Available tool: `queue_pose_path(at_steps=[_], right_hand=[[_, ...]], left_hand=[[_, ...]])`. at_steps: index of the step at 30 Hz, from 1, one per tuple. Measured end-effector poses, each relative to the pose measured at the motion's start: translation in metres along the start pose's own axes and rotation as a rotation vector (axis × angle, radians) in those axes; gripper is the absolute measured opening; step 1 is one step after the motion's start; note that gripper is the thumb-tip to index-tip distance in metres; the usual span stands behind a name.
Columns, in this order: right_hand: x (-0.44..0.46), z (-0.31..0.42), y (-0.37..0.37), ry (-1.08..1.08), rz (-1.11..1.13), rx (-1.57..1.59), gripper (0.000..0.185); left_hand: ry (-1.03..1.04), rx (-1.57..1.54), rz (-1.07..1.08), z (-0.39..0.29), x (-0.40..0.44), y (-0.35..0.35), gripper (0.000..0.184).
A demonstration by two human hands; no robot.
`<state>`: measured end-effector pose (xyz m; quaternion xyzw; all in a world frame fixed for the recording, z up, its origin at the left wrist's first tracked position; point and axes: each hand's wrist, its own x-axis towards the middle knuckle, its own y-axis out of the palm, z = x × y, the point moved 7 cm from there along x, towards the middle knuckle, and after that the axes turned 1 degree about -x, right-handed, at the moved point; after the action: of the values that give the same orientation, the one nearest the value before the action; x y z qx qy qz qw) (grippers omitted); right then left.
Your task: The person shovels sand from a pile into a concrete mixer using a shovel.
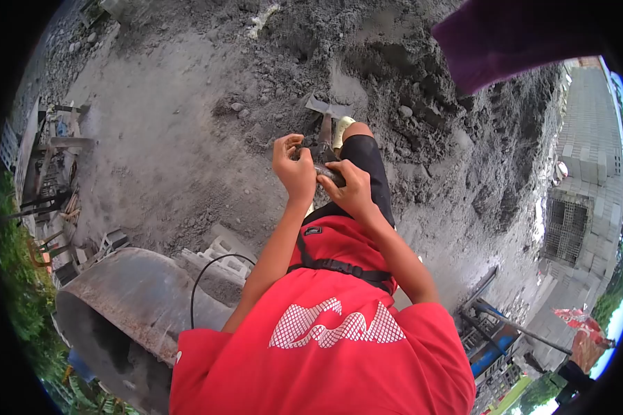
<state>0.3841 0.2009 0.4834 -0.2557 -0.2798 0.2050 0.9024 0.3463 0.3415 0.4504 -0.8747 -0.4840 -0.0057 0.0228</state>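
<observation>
A shovel point(327, 128) stands in front of me, its metal blade point(329, 107) down on the grey sand near my shoe. The shaft points up toward my body, and its dark grip point(330, 175) is at waist height. My right hand point(351, 185) is closed around the right part of that grip. On the other side, my left hand point(295, 168) has curled fingers and touches the grip's left end; part of the contact is hidden. A red bag point(342, 242) with a black strap hangs at my waist.
A large, sand-dusted mixer drum point(128, 304) lies at lower left, with hollow concrete blocks point(225, 252) beside it. Heaped sand point(457, 159) rises ahead and right. A block wall point(588, 159) stands far right. A purple cloth point(505, 41) hangs into the upper right.
</observation>
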Motion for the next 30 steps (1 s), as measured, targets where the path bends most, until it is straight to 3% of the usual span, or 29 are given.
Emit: queue_pose_path(at_steps=[3, 5, 6, 8, 9, 12, 15, 19, 22, 30], right_hand=[[0.025, -0.026, 0.005, -0.005, -0.008, 0.052, 0.022], [0.029, -0.074, 0.032, 0.066, -0.049, 0.062, 0.024], [0.035, -0.083, 0.048, 0.108, 0.004, 0.034, 0.025], [0.037, -0.074, 0.083, -0.039, 0.032, 0.018, 0.027], [0.032, -0.071, 0.103, -0.012, 0.098, 0.026, 0.030], [0.002, -0.062, 0.126, 0.115, 0.247, 0.011, 0.039], [-0.013, -0.055, 0.129, 0.075, 0.432, -0.007, 0.044], [-0.018, -0.063, 0.143, 0.208, 0.634, -0.131, 0.041], [-0.018, -0.063, 0.146, 0.264, 0.616, -0.171, 0.039], [-0.005, -0.068, 0.155, 0.133, 0.711, -0.185, 0.033]], left_hand=[[0.111, 0.064, -0.016, -0.001, 0.026, 0.022, 0.021], [0.106, 0.116, 0.011, 0.040, 0.050, 0.048, 0.021], [0.027, 0.042, -0.039, 0.080, 0.064, 0.048, 0.023], [-0.082, 0.173, -0.070, 0.104, 0.084, 0.015, 0.022], [-0.146, 0.250, -0.089, 0.111, 0.086, 0.001, 0.022], [-0.086, 0.237, -0.015, 0.125, 0.073, -0.028, 0.022], [-0.309, 0.235, 0.024, 0.148, 0.054, -0.037, 0.023], [-0.347, 0.240, 0.033, 0.154, 0.047, -0.040, 0.022], [-0.337, 0.205, 0.054, 0.156, 0.051, -0.039, 0.022], [-0.316, 0.198, -0.037, 0.147, 0.054, -0.040, 0.020]])
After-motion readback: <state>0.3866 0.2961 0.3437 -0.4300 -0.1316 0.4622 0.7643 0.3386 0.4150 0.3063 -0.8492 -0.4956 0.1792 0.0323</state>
